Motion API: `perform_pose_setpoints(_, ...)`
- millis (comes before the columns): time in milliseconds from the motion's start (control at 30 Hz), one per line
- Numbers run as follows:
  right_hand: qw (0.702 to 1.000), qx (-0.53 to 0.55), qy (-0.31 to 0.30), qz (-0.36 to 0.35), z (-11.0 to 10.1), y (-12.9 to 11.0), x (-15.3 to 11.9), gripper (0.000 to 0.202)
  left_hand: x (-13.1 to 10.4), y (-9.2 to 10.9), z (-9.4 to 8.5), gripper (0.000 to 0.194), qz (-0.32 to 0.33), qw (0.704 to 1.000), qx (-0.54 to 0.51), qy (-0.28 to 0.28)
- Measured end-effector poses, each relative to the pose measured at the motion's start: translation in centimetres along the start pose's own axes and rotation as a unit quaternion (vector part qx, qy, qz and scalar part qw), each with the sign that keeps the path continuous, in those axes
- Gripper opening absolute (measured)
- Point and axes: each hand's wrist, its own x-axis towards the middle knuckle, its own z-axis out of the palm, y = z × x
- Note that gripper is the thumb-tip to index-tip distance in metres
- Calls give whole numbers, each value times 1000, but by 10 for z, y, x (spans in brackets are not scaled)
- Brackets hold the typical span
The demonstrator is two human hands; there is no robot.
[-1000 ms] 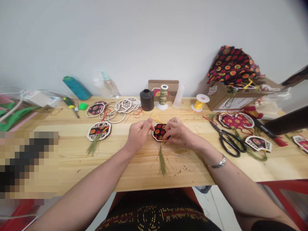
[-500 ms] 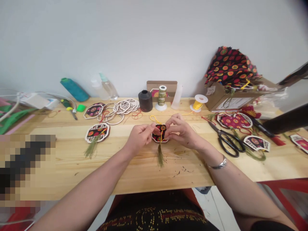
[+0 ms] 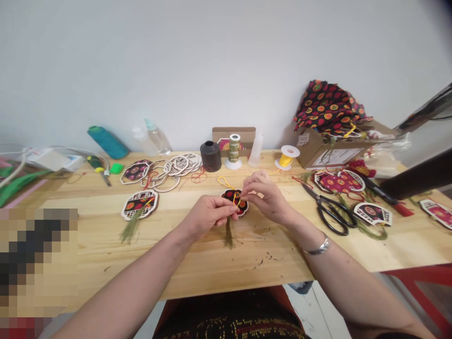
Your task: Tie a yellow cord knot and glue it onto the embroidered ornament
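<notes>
A small ornament point(image 3: 243, 207) of dark patterned fabric in a pale frame lies on the table between my hands. Yellow cord point(image 3: 223, 181) loops out from its top, and an olive tassel point(image 3: 229, 233) hangs from its lower edge. My left hand point(image 3: 212, 212) pinches the yellow cord at the ornament's lower left, thumb and forefinger pressed together. Over the upper right side, my right hand point(image 3: 263, 195) has its thumb and fingertips closed on a strand of the same cord. The exact grip of the right fingertips is partly hidden.
Black-handled scissors point(image 3: 337, 214) and a fan-shaped ornament point(image 3: 372, 214) lie to the right. A finished-looking tasselled ornament point(image 3: 140, 204) lies left. Behind stand a yellow cord spool point(image 3: 286, 157), a green thread spool point(image 3: 233, 151), a black cone point(image 3: 211, 156) and a cardboard box point(image 3: 332, 153).
My left hand has moved down and right across the ornament's lower part, onto the yellow cord. My right fingertips have closed together higher up. The camera view has tilted slightly.
</notes>
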Motion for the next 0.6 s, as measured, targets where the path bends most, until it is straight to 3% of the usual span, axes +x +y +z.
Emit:
perform_pose_setpoints(100,984,110,18,135,1,2,0,14,0,0,1,17,2,999,-27,17)
perform_pose_setpoints(233,908,309,-69,273,4,5,-2,18,0,1,2,17,3,998,-51,25)
perform_pose_setpoints(300,873,382,-94,289,7,5,-3,27,0,1,2,18,1,998,-67,21)
perform_pose_setpoints(400,844,442,-105,284,10,4,-5,30,0,-1,3,20,-5,997,-79,5)
perform_pose_setpoints(600,841,460,-76,276,16,3,-7,18,-1,-2,8,20,-25,996,-83,-8)
